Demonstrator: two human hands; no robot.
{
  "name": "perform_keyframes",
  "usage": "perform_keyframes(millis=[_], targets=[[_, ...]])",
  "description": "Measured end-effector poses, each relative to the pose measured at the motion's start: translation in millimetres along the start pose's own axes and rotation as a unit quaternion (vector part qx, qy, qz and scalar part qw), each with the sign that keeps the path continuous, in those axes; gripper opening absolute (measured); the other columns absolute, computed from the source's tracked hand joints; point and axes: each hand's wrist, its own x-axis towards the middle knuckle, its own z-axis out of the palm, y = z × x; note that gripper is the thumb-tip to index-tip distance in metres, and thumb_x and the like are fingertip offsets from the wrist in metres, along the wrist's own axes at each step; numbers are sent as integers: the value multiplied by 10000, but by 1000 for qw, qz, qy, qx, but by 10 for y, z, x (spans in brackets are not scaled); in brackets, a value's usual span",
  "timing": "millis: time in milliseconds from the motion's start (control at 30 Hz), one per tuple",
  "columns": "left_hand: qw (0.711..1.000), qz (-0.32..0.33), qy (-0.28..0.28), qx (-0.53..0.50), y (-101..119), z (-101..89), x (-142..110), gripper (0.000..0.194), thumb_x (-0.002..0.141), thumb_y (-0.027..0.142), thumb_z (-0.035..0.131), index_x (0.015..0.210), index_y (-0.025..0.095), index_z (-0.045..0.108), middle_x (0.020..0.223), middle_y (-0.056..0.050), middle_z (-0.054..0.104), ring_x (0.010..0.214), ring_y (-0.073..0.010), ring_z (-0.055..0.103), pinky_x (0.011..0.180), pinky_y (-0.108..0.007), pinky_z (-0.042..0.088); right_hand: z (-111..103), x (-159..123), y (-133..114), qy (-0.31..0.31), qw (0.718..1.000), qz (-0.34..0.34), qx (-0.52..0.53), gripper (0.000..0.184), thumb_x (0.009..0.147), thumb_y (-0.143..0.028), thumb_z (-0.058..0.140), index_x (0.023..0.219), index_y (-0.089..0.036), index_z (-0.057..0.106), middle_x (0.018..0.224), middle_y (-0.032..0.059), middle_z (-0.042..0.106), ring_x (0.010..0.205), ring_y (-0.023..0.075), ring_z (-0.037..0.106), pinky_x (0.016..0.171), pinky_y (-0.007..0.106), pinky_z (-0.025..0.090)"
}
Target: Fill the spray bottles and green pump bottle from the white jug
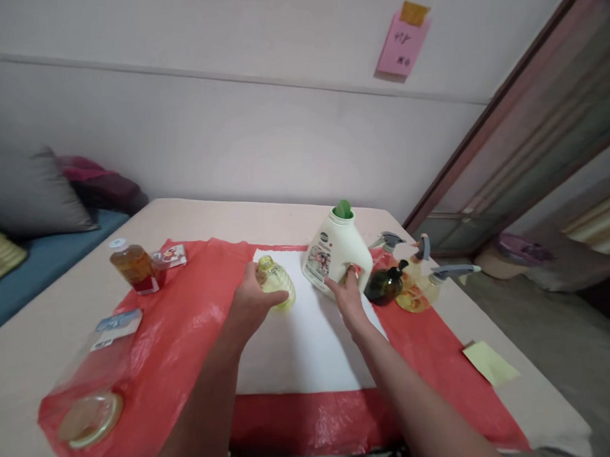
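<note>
sheeting [301,415], red and glossy, spread nearest. round lid [91,419] on same, near left corner; seen through clear film, apparently. white sheet [304,358] laid over the middle.

left hand [252,297]: wrapped about yellow bottle [275,279], thumb across the front, fingers round the far side. grip narrowed to bottle width. bottle over white sheet, long axis near upright, top leaning slightly left.

right hand [345,297]: thumb against body of white jug [338,250], fingers in at the handle opening. grip closed on jug; firmness unreadable. jug to the right of bottle and a little farther, long axis upright with top leaning right. base contact with sheet: cannot tell.

key relation: bottle and jug side by side, near but apart, both mouths upward, jug mouth the higher. left hand nearer bottle, right hand nearer jug. green piece [342,208] sticking up from jug mouth; possible hindrance there. gap between: only white sheet visible.

right of jug, close by: dark pump bottle [384,287], then spray bottles [420,294]; little room on that side, by judgement. well left: amber bottle [135,264], small box [170,256] beside it. farthest: pale wall [232,138], pink note [403,45].
</note>
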Motion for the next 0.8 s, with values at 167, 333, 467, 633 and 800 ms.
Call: perform_keyframes(millis=[167, 333, 467, 633, 800], targets=[[982, 17, -34, 187, 14, 75, -34, 530, 655, 271, 723, 1139, 271, 506, 948, -23, 631, 913, -244, 593, 689, -288, 411, 45, 343, -219, 18, 999, 28, 29, 660, 679, -531, 666, 1174, -98, 612, 1120, 163, 697, 1015, 286, 635, 952, 425, 467], [980, 63, -37, 186, -27, -47, -32, 466, 714, 287, 678, 1151, 288, 515, 1082, -36, 609, 1021, -252, 572, 766, -302, 420, -298, 258, -575, 50, 999, 3, 8, 628, 703, -599, 662, 1092, -107, 657, 1114, 170, 702, 1008, 300, 635, 948, 443, 448], [976, 49, -73, 201, -183, -24, 23, 547, 715, 318, 691, 1219, 305, 478, 1067, -40, 607, 941, -247, 586, 726, -302, 425, -669, 1, -939, 59, 994, -36, -81, 644, 693, -614, 689, 1100, -115, 673, 1083, 168, 713, 1016, 329, 636, 903, 439, 460], [960, 68, -159, 222, -394, 128, 84, 526, 700, 295, 699, 1181, 270, 487, 1008, -44, 612, 885, -241, 589, 688, -295, 429, -974, -214, -1172, 72, 979, -68, -180, 653, 667, -666, 687, 1056, -142, 693, 1007, 150, 725, 968, 356, 646, 891, 490, 463], [954, 69, -195, 215, -487, 148, 132, 545, 657, 290, 729, 1165, 277, 532, 993, -24, 651, 871, -232, 614, 693, -287, 456, -1173, -238, -1137, 13, 952, -199, -233, 774, 698, -721, 636, 1262, -192, 596, 1199, 129, 670, 1231, 365, 525, 1067, 506, 365]])
